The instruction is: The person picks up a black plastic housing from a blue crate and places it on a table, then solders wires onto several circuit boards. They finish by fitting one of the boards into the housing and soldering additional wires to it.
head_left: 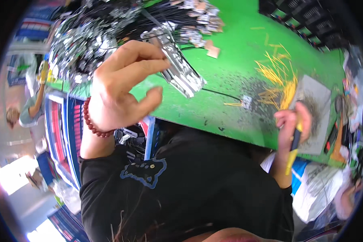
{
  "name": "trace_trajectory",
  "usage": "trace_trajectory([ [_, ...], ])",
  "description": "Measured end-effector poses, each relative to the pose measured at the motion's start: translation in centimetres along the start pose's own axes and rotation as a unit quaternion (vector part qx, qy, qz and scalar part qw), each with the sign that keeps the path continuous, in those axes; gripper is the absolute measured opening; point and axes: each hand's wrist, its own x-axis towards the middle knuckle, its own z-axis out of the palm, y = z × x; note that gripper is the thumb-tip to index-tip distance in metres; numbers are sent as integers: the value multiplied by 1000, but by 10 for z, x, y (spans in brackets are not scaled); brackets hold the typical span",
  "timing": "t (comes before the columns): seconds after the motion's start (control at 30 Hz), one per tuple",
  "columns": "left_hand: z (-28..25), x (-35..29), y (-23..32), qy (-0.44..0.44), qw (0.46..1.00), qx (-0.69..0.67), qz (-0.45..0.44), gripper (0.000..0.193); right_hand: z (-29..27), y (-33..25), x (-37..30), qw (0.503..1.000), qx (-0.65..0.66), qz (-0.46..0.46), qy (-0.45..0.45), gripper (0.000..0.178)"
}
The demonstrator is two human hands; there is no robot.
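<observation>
My left hand, a red bead bracelet on its wrist, is raised over the front of the green table. Its fingers are apart, the thumb well away, and the fingertips meet or overlap the edge of a shiny silver foil sleeve; contact is hard to judge. From the sleeve runs a thin black cable to a small white tag with a yellow end. At the right, my right hand is closed around a yellow-and-black handled tool, whose working end I cannot make out.
A big heap of foil-wrapped cables covers the far left. Thin yellow strips and dark crumbs lie near a grey board. Black units stand far right; tools line the right edge. Another person is at left.
</observation>
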Motion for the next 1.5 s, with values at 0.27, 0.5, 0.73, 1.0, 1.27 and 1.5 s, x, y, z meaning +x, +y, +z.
trace_trajectory([
  [0.27,40,81,36,-134,976,-1,174,20,-17,-98,64,954,-101,-245,-140,26],
  [0.5,57,97,24,-102,969,49,218,15,-4,-85,67,968,-101,-220,-69,27],
  [0.73,63,87,30,-30,982,-26,185,24,41,-83,100,943,-181,-241,-139,39],
  [1.0,98,72,5,62,951,-300,-45,46,45,-64,94,985,126,-7,-119,19],
  [1.27,142,64,-6,-12,763,-610,-216,38,77,-20,58,898,-214,-370,-105,33],
  [1.5,126,66,-54,173,773,-581,-187,32,46,-18,71,906,-245,-261,-224,26],
])
